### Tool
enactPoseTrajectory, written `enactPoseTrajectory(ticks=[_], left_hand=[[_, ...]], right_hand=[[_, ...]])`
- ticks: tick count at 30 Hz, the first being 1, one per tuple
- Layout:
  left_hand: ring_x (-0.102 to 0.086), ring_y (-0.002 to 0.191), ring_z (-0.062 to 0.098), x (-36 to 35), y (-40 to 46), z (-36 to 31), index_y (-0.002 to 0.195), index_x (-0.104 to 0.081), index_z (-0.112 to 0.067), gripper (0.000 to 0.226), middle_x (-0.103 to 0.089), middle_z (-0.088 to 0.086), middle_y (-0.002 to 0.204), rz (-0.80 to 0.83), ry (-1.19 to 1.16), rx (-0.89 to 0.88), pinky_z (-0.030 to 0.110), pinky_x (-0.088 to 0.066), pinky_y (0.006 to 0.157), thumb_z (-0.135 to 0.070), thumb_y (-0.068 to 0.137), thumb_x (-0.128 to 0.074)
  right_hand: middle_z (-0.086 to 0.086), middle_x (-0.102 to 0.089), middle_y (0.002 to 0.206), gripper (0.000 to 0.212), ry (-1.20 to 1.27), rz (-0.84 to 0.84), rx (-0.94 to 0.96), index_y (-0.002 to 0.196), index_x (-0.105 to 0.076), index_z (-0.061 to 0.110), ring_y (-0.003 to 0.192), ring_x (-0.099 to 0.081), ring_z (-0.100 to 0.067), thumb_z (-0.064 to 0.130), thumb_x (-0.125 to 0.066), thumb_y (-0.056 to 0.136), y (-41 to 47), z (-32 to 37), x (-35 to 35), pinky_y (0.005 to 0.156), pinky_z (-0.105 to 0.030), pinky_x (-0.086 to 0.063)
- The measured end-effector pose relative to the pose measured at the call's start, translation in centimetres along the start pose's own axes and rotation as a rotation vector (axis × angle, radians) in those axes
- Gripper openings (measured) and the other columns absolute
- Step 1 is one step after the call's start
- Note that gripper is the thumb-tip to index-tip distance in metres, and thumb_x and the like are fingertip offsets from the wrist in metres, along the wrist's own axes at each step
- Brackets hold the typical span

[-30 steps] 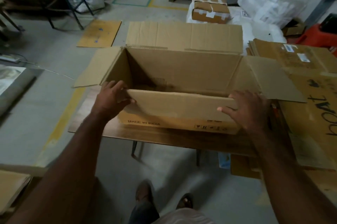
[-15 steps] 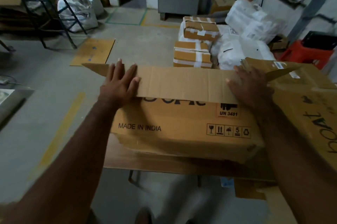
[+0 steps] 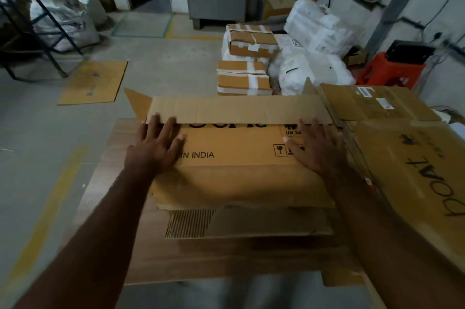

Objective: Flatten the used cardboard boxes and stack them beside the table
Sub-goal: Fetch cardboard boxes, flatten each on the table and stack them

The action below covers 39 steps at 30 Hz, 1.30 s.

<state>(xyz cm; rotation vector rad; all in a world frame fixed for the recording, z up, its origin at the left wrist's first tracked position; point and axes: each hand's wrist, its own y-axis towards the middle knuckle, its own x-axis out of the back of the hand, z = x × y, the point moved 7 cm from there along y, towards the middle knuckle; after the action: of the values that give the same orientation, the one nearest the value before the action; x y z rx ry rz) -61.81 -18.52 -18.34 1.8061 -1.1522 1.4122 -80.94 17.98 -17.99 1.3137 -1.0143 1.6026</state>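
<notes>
the collapsed cardboard box (image 3: 236,170) lies on the table (image 3: 120,233) at frame centre, long axis left to right, with the left hand (image 3: 157,144) and right hand (image 3: 314,150) pressing flat, fingers spread, gripping nothing, one near each end, equally close.

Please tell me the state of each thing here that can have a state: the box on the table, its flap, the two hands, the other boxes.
cardboard box: collapsed flat on the table
far flap: folded over the box
left hand: open, pressing the box
right hand: open, pressing the box
printed carton: flattened, beside the box
taped parcels: sealed, on the floor
</notes>
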Motion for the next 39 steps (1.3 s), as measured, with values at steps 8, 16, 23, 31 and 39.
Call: enactPoseTrajectory(ticks=[8,16,23,31,39], left_hand=[[0.014,0.155,0.035,1.6,-1.4,-1.9,0.154,0.015,-0.055,0.078,0.027,-0.004,0.167,-0.126,0.002,-0.009,0.077,-0.007,0.111,-0.084,0.085,-0.011],[-0.012,0.153,0.031,-2.6,-7.5,-9.8,0.158,-0.015,-0.034,0.090,-0.009,0.004,0.169,-0.062,0.105,-0.332,0.073,-0.012,0.115,-0.086,0.085,-0.020],[0.025,0.151,0.040,-8.6,-11.1,-12.4,0.156,0.029,-0.020,0.148,0.035,0.015,0.162,-0.072,0.396,-0.307,0.078,0.003,0.113,-0.078,0.066,-0.074],[0.023,0.152,0.037,-7.6,-11.2,-12.4,0.154,0.033,-0.025,0.130,0.036,0.012,0.163,-0.050,0.357,-0.288,0.076,-0.003,0.113,-0.057,0.083,-0.072],[-0.061,0.122,0.021,2.4,-13.5,-11.7,0.143,-0.053,-0.025,0.069,-0.063,0.001,0.136,0.129,0.143,-0.510,0.036,-0.051,0.096,-0.059,0.084,-0.066]], right_hand=[[0.002,0.020,0.170,0.088,0.086,-0.075,0.078,0.159,0.012,0.045,0.157,-0.001,-0.033,0.082,-0.031,0.093,-1.7,1.6,1.4,0.120,-0.066,-0.009],[-0.002,0.003,0.172,0.097,-0.023,-0.059,0.302,0.164,-0.001,0.030,0.158,0.000,-0.025,0.086,-0.027,0.089,-8.8,5.9,-1.6,0.122,-0.061,0.002],[-0.017,0.014,0.170,0.143,-0.351,-0.234,0.408,0.162,0.013,0.015,0.157,0.004,-0.040,0.070,-0.080,0.068,-12.2,7.2,-6.1,0.118,-0.072,-0.009],[-0.017,0.009,0.171,0.119,-0.309,-0.231,0.408,0.163,0.006,0.010,0.157,0.001,-0.038,0.038,-0.074,0.080,-13.4,7.9,-5.2,0.120,-0.068,-0.011],[-0.002,-0.061,0.143,0.067,-0.015,-0.231,0.490,0.142,-0.058,0.021,0.131,-0.054,-0.022,0.057,-0.040,0.088,-17.3,6.4,2.4,0.111,-0.047,-0.031]])
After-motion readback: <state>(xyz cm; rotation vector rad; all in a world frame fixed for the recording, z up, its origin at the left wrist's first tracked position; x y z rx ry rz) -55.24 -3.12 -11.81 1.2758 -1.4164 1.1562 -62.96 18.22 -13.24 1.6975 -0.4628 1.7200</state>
